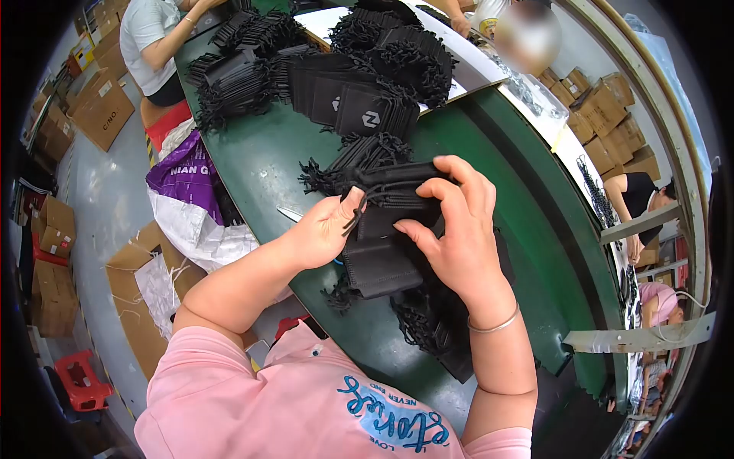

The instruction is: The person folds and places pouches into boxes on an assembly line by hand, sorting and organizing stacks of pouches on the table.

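A bundle of flat black fabric drawstring pouches [397,176] is being held above the green desk [267,172], cords being pinched by the left hand [325,233], edges being gripped by the right hand [462,237]. Handling apparently midway; large piles of black pouches [371,107] lying beyond, status unclear. Held bundle looking matte, thickly layered.

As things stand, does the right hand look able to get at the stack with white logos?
Probably yes: the stack lies just beyond the right hand, with some bare green table between them. The hand is at a black bundle, though, so it might have to leave that first.
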